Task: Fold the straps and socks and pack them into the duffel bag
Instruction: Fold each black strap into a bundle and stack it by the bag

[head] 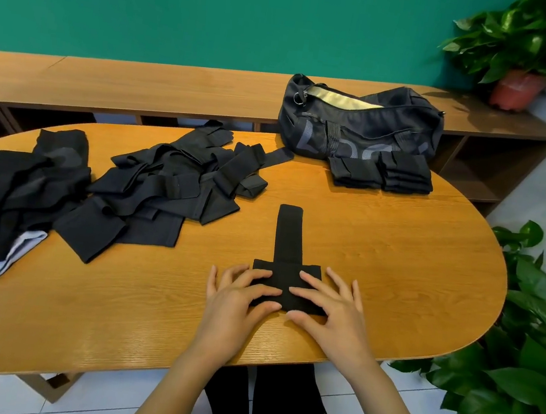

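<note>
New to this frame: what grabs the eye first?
The left hand and right hand press on a black strap laid in a T shape at the near middle of the table. A heap of unfolded black pieces sprawls left; the unzipped duffel bag sits far right with folded stacks before it.

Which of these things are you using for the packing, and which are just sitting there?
For the job: black strap under left hand and right hand; unfolded pile; folded stacks; duffel bag.
Just lying about: potted plant; leafy plant; wooden shelf.
</note>
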A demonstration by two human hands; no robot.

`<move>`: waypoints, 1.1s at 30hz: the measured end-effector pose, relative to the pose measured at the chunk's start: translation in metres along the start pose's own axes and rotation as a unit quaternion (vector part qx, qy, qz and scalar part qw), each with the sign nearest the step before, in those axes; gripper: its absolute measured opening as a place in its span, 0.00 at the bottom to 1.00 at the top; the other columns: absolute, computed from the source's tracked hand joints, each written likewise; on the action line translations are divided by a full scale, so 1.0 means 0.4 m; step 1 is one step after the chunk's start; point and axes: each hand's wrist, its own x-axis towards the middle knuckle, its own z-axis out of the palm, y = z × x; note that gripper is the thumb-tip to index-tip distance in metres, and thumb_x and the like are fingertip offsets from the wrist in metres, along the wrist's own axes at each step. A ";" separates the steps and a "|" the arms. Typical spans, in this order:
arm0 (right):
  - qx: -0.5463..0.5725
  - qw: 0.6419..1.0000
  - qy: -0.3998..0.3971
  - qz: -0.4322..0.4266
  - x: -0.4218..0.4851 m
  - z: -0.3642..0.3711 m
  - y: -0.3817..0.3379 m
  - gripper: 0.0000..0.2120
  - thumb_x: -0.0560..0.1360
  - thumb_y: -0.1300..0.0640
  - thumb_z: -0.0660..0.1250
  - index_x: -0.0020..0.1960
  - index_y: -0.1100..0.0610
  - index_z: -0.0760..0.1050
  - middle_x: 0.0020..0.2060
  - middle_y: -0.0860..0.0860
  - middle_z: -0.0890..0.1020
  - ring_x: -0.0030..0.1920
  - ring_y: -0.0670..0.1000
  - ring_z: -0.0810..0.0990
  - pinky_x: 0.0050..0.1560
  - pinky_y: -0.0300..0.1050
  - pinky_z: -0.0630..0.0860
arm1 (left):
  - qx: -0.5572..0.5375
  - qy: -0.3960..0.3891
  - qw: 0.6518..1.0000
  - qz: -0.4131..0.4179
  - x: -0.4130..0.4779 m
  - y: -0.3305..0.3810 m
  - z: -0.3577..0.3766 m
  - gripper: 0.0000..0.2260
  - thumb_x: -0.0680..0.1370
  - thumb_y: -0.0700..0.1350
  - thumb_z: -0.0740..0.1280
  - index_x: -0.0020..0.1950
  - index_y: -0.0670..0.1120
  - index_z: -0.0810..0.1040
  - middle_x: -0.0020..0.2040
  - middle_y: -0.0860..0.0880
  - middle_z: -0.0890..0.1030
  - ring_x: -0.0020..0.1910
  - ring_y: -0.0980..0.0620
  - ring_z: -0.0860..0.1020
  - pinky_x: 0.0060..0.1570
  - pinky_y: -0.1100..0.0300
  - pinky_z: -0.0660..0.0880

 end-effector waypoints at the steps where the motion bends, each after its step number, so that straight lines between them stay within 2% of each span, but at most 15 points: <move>1: -0.001 1.000 0.001 -0.001 0.000 0.000 -0.001 0.28 0.65 0.20 0.50 0.58 0.28 0.72 0.62 0.20 0.62 0.74 0.35 0.48 0.75 0.51 0.34 | -0.003 0.006 1.000 0.000 0.000 0.001 0.001 0.18 0.74 0.65 0.57 0.57 0.64 0.79 0.63 0.69 0.69 0.70 0.61 0.58 0.74 0.45 0.39; 5: 0.010 1.000 0.020 0.002 -0.001 0.003 -0.005 0.25 0.66 0.21 0.50 0.54 0.28 0.74 0.61 0.20 0.65 0.73 0.36 0.52 0.75 0.52 0.37 | -0.016 0.013 1.000 -0.003 0.001 0.001 0.001 0.21 0.72 0.67 0.53 0.55 0.64 0.80 0.61 0.69 0.70 0.69 0.62 0.58 0.74 0.45 0.39; 10: 0.035 0.999 0.038 0.013 0.003 0.006 -0.003 0.21 0.69 0.23 0.48 0.48 0.29 0.75 0.59 0.21 0.68 0.72 0.35 0.55 0.75 0.51 0.39 | -0.016 -0.001 1.000 0.000 0.001 0.006 -0.005 0.22 0.70 0.70 0.56 0.55 0.63 0.81 0.61 0.68 0.70 0.69 0.61 0.59 0.74 0.43 0.38; 14: 0.047 0.998 0.026 0.018 0.004 0.006 0.000 0.13 0.72 0.30 0.53 0.44 0.29 0.74 0.58 0.23 0.71 0.70 0.32 0.55 0.75 0.51 0.40 | 0.002 -0.013 1.000 0.008 -0.001 0.003 -0.005 0.16 0.72 0.65 0.65 0.58 0.65 0.79 0.63 0.67 0.70 0.70 0.60 0.59 0.73 0.42 0.38; 17: 0.052 0.998 0.020 0.016 0.003 0.004 0.001 0.12 0.72 0.30 0.53 0.41 0.29 0.74 0.57 0.21 0.71 0.70 0.30 0.55 0.75 0.50 0.39 | -0.002 -0.018 1.000 0.005 0.000 0.005 -0.005 0.13 0.74 0.63 0.65 0.57 0.66 0.79 0.63 0.68 0.69 0.70 0.61 0.58 0.73 0.43 0.37; 23: 0.053 0.998 0.013 0.011 0.002 -0.002 -0.003 0.15 0.67 0.23 0.55 0.44 0.27 0.74 0.57 0.17 0.68 0.69 0.28 0.55 0.75 0.49 0.38 | -0.024 -0.009 1.000 -0.009 0.004 0.006 -0.004 0.12 0.75 0.62 0.62 0.53 0.64 0.81 0.59 0.69 0.70 0.68 0.62 0.60 0.74 0.46 0.37; 25: 0.052 0.999 0.007 0.007 0.002 -0.003 -0.004 0.11 0.68 0.26 0.58 0.45 0.26 0.74 0.57 0.17 0.68 0.69 0.29 0.55 0.75 0.51 0.39 | -0.027 -0.007 1.000 -0.007 0.005 0.005 -0.003 0.16 0.74 0.65 0.59 0.53 0.62 0.82 0.59 0.68 0.71 0.68 0.63 0.60 0.74 0.46 0.38; 27: 0.055 0.998 0.009 0.007 0.003 -0.002 -0.005 0.09 0.68 0.28 0.58 0.44 0.27 0.73 0.56 0.16 0.68 0.68 0.28 0.56 0.76 0.52 0.40 | -0.027 -0.007 1.000 -0.008 0.004 0.005 -0.004 0.16 0.74 0.65 0.60 0.52 0.62 0.82 0.58 0.68 0.71 0.67 0.64 0.60 0.74 0.45 0.38; 30: 0.055 0.998 0.021 0.003 0.005 0.000 -0.005 0.10 0.69 0.27 0.59 0.43 0.29 0.74 0.56 0.17 0.69 0.67 0.28 0.57 0.75 0.53 0.42 | -0.023 -0.006 1.000 -0.004 0.002 0.006 -0.006 0.14 0.73 0.65 0.63 0.52 0.63 0.81 0.60 0.66 0.71 0.67 0.63 0.60 0.74 0.44 0.38; 33: 0.059 0.998 0.034 0.002 0.003 0.002 -0.003 0.13 0.68 0.29 0.58 0.43 0.31 0.77 0.55 0.18 0.70 0.67 0.29 0.59 0.75 0.54 0.43 | -0.003 -0.009 1.000 0.009 0.000 0.005 -0.006 0.19 0.70 0.68 0.63 0.57 0.64 0.80 0.62 0.65 0.70 0.68 0.62 0.61 0.74 0.42 0.38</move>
